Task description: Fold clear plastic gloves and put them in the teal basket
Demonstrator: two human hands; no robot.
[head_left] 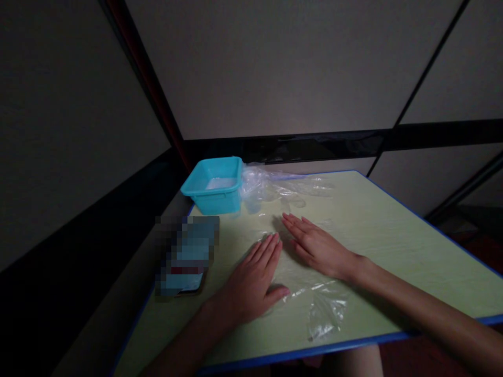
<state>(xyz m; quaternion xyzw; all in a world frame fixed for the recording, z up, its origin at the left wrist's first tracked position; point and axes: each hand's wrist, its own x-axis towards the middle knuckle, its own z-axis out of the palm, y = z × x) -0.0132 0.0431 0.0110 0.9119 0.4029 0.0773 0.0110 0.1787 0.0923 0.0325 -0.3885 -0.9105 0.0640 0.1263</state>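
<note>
A clear plastic bag (326, 314) lies spread on the pale yellow-green table, thin and hard to make out against it. My left hand (257, 277) rests flat on the bag's left part, fingers stretched forward and thumb out to the right. Over the bag's far right part is my right hand (314, 243), fingers straight and pointing to the far left; whether it presses on the film or hovers just above I cannot tell. Neither hand grips anything. The bag's near corner, wrinkled and shiny, sits close to the table's front edge.
A turquoise plastic basket (218, 201) stands at the back left, something white inside. Crumpled clear bags (275, 186) are heaped to its right. A phone (192, 256), blurred out in part, lies at the left. The table (401, 246) has a blue edge; panelled walls stand behind.
</note>
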